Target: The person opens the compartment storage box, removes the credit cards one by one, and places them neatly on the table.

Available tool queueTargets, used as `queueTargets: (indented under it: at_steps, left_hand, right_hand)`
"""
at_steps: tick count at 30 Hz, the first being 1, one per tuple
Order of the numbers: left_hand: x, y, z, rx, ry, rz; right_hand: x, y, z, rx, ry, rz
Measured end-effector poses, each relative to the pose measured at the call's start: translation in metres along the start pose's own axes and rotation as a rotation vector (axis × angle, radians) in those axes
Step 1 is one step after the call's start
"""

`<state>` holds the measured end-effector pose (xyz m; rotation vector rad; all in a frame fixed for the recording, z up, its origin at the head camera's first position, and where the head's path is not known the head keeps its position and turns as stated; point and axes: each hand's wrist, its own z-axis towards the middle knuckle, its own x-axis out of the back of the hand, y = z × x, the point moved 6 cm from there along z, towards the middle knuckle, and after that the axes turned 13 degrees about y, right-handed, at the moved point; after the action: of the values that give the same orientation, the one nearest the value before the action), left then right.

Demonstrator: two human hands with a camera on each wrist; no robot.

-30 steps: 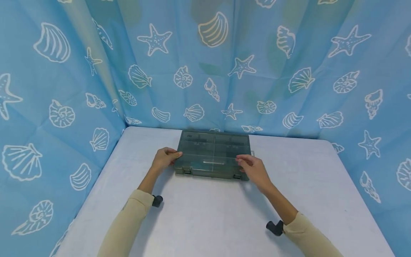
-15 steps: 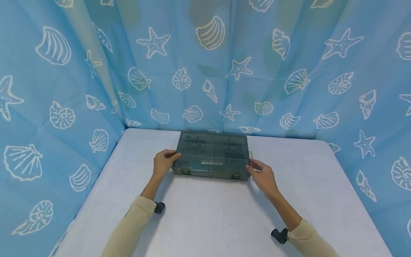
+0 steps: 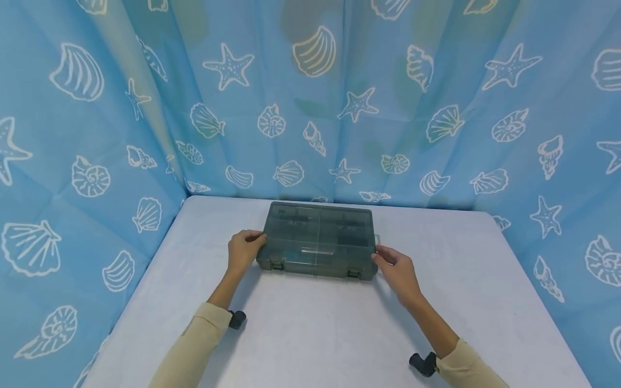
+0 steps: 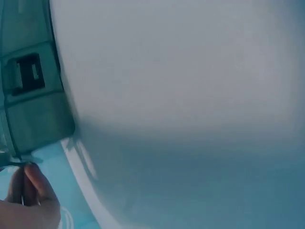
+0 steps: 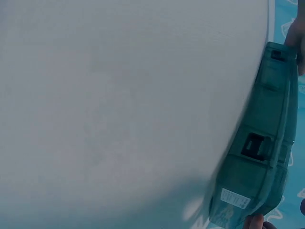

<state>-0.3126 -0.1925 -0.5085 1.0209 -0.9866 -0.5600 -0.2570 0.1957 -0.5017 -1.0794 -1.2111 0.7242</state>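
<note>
A dark green see-through plastic storage box lies on the white table, lid down, with two latches along its near side. Inner dividers show dimly through the lid. At its left end my left hand grips the edge, thumb on top and the other fingers partly hidden. My right hand holds the opposite end near the front corner. In the left wrist view, thumb and fingers of the left hand pinch the rim beside a latch. A white label shows on the box in the right wrist view.
A white cloth covers the table. Behind it and along both sides hangs a blue curtain with white shells and starfish. A small pale tab sticks out at the box's right end. Each wrist carries a black camera.
My right hand has moved from the lid's front right part to the right end of the box. The box has come slightly nearer and to the left, with my left hand still on it.
</note>
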Motion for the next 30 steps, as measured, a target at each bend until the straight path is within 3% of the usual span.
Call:
queueTargets:
  at_steps: [5,10,16,19,25,30]
  left_hand:
    - [0.009,0.012,0.009,0.073,0.036,-0.141]
    - [0.011,0.036,0.027,0.061,0.033,-0.244]
    - [0.001,0.063,0.052,0.171,-0.007,-0.39]
    - [-0.008,0.073,0.062,0.211,-0.035,-0.44]
    - [-0.019,0.085,0.077,0.17,-0.029,-0.458]
    - [-0.025,0.086,0.084,0.157,-0.028,-0.464]
  right_hand:
    - [0.007,-0.014,0.007,-0.012,0.016,0.038]
    - [0.017,-0.044,0.023,0.031,0.05,0.147]
    - [0.022,-0.075,0.056,0.055,0.084,0.332]
    - [0.023,-0.088,0.07,0.062,0.061,0.395]
    - [0.015,-0.094,0.103,0.075,0.015,0.44]
    - [0.006,-0.095,0.122,0.054,-0.011,0.453]
